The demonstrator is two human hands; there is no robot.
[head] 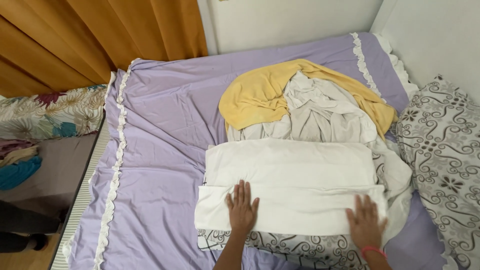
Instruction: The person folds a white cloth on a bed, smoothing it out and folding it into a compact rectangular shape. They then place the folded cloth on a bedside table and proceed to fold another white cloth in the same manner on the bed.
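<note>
**White cloth under both palms on the lilac bed**

White cloth (292, 197), folded into a long band, lies near the foot edge of the bed, toward its right side, and I have both hands on its nearer fold. My left hand (242, 207) is spread flat with the fingers apart, pressing the left part of the fold; it grips nothing. My right hand (366, 221) lies flat as well, fingers loose and open, on the right end of the same fold, with a pink band (374, 249) around the wrist. The cloth shows 2 layers, the upper one set back a little toward the head of the bed.

Under the cloth's near edge a patterned sheet (280, 245) with dark swirls on pale ground sticks out. Just beyond the cloth sits a heap of crumpled pale laundry (320, 112), and a yellow towel (257, 97) drapes over the heap's left and far sides.

The bed wears a lilac sheet (165, 135) with a white ruffle (116, 165) running down its left edge and another along the far right edge. A swirl-patterned pillow (442, 155) leans at the right edge against a white wall (435, 35). Orange curtains (90, 35) hang past the far left corner. Left of the bed stands a lower surface with a floral cushion (50, 112) and some folded clothes (17, 162).
</note>
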